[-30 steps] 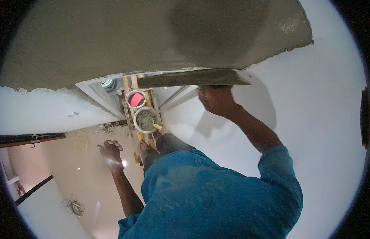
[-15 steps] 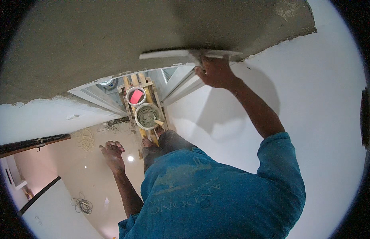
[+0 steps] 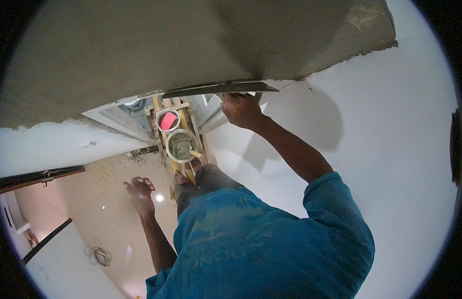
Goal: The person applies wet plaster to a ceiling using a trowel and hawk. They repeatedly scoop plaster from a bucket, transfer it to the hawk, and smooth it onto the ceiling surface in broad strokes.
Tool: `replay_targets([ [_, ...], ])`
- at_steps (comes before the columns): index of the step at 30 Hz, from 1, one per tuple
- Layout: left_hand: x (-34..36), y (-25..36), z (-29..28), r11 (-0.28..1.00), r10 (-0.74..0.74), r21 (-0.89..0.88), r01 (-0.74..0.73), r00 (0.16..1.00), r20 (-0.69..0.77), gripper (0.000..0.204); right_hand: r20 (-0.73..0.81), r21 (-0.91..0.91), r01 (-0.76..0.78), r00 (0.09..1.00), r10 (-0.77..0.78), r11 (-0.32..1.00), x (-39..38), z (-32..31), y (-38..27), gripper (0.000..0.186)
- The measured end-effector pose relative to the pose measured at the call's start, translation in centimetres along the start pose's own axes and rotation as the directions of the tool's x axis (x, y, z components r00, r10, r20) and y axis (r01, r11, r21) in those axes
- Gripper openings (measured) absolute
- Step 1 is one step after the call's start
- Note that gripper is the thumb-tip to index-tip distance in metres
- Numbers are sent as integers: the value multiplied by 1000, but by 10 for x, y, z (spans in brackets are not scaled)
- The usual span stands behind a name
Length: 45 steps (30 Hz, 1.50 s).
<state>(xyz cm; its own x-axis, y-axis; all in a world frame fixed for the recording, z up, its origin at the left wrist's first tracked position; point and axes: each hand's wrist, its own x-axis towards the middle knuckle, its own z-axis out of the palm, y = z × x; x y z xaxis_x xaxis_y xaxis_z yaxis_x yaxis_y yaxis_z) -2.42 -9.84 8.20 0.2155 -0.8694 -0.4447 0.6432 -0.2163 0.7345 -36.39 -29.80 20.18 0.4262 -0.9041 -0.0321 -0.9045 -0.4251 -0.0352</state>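
Observation:
My right hand (image 3: pixel 242 110) is closed around the handle of a long, flat plastering trowel (image 3: pixel 188 91). The trowel's blade lies along the lower edge of a band of wet grey plaster (image 3: pixel 141 55) on the wall in front of me; I cannot tell whether it touches. My left hand (image 3: pixel 140 194) hangs in the air at the lower left, fingers loosely bent and apart, with nothing in it. Below the trowel stands a white bucket of grey plaster (image 3: pixel 181 146), a tool handle (image 3: pixel 195 154) sticking out of it. Beside it, a smaller white bucket (image 3: pixel 163 128) holds a pink-red piece (image 3: pixel 168 120).
The buckets and my bare feet (image 3: pixel 180 178) are on a narrow wooden platform (image 3: pixel 197 130) raised above the floor. White wall (image 3: pixel 390 164) runs along my right. Coiled dark cable (image 3: pixel 100 256) and pale cord (image 3: pixel 105 172) lie on the floor; a white panel (image 3: pixel 66 264) stands at lower left.
My right hand has drawn the trowel down and to the left, off the plaster face toward its lower edge, and the blade has tilted. My left hand has hardly moved.

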Motion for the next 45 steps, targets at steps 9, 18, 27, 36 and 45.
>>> replay_targets([
  [9, 6, -10, -11, 999, 33, -24, -32, 998, 57, 49, -269, -217, 63, 955, -122, 974, -11, -109, 24, 35],
  [18, 21, -16, 9, 992, 106, -79, -97, 987, 122, 48, -214, -279, -123, 975, 64, 952, -28, -258, 49, 42],
  [27, 21, -21, 6, 988, 127, -99, -120, 989, 69, 48, -553, -129, -250, 821, 140, 959, -46, -358, 36, 45],
  [36, 6, -22, -11, 977, 139, -163, -137, 990, -1, 53, -214, -386, 173, 939, -271, 906, -34, -204, -119, 32],
  [45, -48, -27, -57, 898, 256, -304, -318, 940, -225, 56, -603, 350, 734, 652, -459, 583, 105, -74, -354, 33],
])
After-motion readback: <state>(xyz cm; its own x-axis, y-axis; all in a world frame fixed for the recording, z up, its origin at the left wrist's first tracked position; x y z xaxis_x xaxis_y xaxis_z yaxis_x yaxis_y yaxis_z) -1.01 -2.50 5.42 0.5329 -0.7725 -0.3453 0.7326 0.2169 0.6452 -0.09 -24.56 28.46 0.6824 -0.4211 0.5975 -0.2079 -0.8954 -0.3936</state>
